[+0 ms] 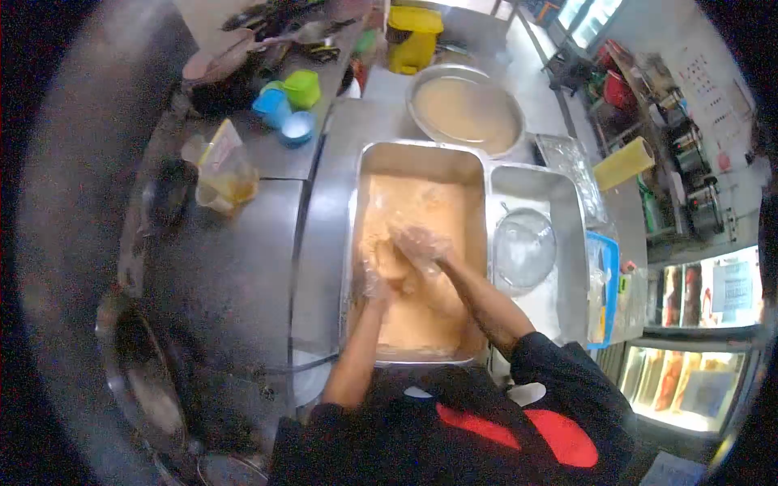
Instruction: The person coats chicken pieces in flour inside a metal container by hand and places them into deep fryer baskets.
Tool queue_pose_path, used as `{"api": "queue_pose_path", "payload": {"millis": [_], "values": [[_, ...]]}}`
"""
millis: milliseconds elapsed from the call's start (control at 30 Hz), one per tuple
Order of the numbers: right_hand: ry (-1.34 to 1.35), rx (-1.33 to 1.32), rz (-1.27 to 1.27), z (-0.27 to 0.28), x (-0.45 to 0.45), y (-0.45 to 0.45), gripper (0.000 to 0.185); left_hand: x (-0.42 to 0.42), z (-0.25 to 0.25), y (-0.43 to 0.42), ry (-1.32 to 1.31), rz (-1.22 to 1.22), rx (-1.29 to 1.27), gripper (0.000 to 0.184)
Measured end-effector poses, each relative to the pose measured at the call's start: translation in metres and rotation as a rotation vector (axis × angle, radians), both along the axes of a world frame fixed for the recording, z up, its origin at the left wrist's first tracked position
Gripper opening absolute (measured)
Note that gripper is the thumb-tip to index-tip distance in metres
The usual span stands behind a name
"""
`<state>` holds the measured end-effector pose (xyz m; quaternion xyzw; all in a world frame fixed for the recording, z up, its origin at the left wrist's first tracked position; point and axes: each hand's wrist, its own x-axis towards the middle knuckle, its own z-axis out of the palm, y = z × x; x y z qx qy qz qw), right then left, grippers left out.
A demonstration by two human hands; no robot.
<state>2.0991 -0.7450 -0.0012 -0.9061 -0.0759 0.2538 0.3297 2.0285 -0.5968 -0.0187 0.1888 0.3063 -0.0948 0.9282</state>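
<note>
A deep metal pan in front of me holds a layer of pale orange, crumbly powder. Both of my hands are down in it, in clear plastic gloves. My left hand is at the pan's left side, against a powder-covered lump, its fingers partly hidden. Reaching in from the right, my right hand lies just over the lump's far side with its fingers stretched out. What the lump is under the powder cannot be made out.
Beyond the pan stands a large round bowl of beige liquid. A second metal pan on the right holds white powder and a round sieve. On the left counter are a clear jug and several blue and green containers.
</note>
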Motion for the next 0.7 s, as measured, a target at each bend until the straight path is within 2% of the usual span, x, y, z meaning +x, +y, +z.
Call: {"api": "queue_pose_path", "payload": {"millis": [33, 133, 167, 233, 300, 333, 400, 433, 467, 500, 533, 567, 600, 633, 700], "values": [[-0.062, 0.126, -0.001, -0.025, -0.011, -0.030, 0.043, -0.007, -0.016, 0.005, -0.002, -0.004, -0.012, 0.040], [-0.211, 0.096, -0.285, -0.109, -0.033, -0.082, 0.038, -0.023, -0.055, 0.016, -0.015, -0.029, -0.049, 0.041], [-0.375, 0.007, -0.204, -0.070, -0.035, -0.087, 0.033, -0.025, -0.067, 0.016, -0.033, -0.027, -0.087, 0.042], [-0.415, -0.191, -0.142, -0.035, -0.038, -0.083, 0.027, -0.027, -0.093, 0.016, -0.089, -0.028, -0.212, 0.043], [-0.163, -0.398, -0.194, -0.032, -0.039, -0.069, 0.024, -0.023, -0.132, 0.016, -0.242, -0.018, -0.692, 0.045], [-0.150, -0.374, -0.149, -0.029, -0.046, -0.063, 0.025, -0.017, -0.156, 0.016, -0.326, -0.062, -1.031, 0.045], [-0.128, -0.323, -0.042, -0.026, -0.064, -0.051, 0.027, 0.000, -0.204, 0.005, -0.504, -0.280, -1.695, 0.047], [-0.064, -0.249, 0.071, -0.046, -0.064, -0.054, 0.030, 0.011, -0.223, -0.002, -0.644, -0.446, -1.837, 0.048], [0.003, -0.173, 0.184, -0.091, -0.065, -0.060, 0.033, 0.020, -0.228, -0.004, -0.871, -0.646, -1.748, 0.048], [-0.005, -0.099, 0.133, -0.116, -0.072, -0.064, 0.034, 0.024, -0.222, 0.003, -0.871, -0.653, -1.745, 0.048], [-0.013, -0.023, 0.085, -0.141, -0.078, -0.068, 0.035, 0.033, -0.209, 0.014, -0.892, -0.778, -1.616, 0.049], [-0.095, 0.050, -0.118, -0.155, -0.102, -0.068, 0.035, 0.042, -0.193, 0.023, -0.914, -0.896, -1.482, 0.050], [-0.165, 0.026, -0.176, -0.149, -0.102, -0.069, 0.035, 0.041, -0.166, 0.033, -0.721, -0.827, -1.501, 0.050], [-0.233, 0.003, -0.235, -0.144, -0.103, -0.069, 0.036, 0.008, -0.126, 0.048, -0.307, -0.567, -1.681, 0.048], [-0.333, -0.228, -0.093, -0.063, -0.080, -0.062, 0.039, -0.017, -0.115, 0.063, 0.023, -0.398, -1.794, 0.049]]}}
